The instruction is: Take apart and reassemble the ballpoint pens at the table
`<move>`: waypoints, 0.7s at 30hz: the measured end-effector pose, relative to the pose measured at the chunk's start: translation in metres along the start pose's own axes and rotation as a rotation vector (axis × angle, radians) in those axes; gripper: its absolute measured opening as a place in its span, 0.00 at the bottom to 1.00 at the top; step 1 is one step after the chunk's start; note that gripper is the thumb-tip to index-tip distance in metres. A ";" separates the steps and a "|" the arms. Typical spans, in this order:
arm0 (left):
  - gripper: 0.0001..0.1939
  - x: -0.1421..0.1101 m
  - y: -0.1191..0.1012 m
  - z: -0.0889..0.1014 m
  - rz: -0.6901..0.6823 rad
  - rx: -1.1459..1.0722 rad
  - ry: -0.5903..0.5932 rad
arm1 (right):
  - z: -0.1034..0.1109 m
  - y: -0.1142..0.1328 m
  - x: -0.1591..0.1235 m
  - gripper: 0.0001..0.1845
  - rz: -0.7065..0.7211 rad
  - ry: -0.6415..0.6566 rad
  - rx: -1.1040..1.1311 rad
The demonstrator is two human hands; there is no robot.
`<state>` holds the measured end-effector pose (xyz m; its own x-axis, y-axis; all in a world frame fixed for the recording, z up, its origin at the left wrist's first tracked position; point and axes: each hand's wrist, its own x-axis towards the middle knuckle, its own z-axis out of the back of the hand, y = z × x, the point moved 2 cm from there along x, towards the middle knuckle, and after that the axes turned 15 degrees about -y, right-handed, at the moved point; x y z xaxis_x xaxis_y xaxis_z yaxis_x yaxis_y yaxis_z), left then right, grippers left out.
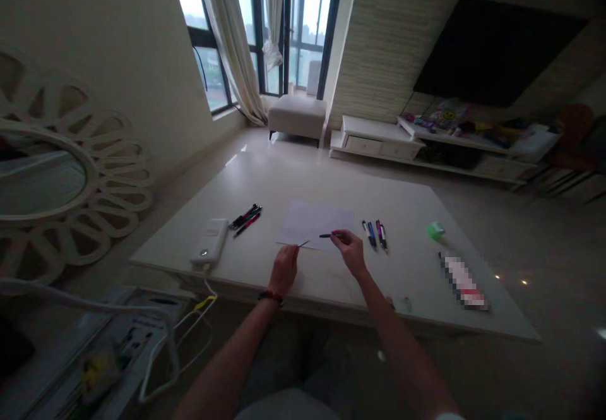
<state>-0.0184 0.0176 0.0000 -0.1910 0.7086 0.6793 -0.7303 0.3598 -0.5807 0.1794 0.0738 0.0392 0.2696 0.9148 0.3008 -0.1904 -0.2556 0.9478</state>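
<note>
Two bare arms (227, 369) reach out over a white table (331, 180). The right hand (349, 251) is closed on a black pen (327, 235). The left hand (283, 270) pinches a thin dark stick (303, 243). Both touch a white sheet of paper (315, 225) or sit just by it. Red and black pens (245, 219) lie left of it, and blue and pink pens (375, 234) lie right of it.
</note>
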 end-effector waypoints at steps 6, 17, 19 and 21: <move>0.12 0.003 -0.005 0.002 -0.017 0.007 0.019 | 0.002 0.028 -0.029 0.14 -0.025 -0.022 0.016; 0.12 0.002 -0.009 0.005 -0.051 0.001 0.063 | -0.011 0.037 -0.033 0.13 0.029 0.018 -0.005; 0.12 0.002 -0.008 0.005 -0.054 0.003 0.063 | -0.012 0.037 -0.033 0.13 0.029 0.019 -0.010; 0.11 0.001 -0.008 0.005 -0.064 -0.004 0.070 | -0.013 0.036 -0.032 0.12 0.028 0.042 -0.026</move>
<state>-0.0157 0.0126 0.0076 -0.0978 0.7247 0.6820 -0.7366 0.4082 -0.5393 0.1521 0.0394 0.0624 0.2240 0.9199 0.3219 -0.2224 -0.2734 0.9358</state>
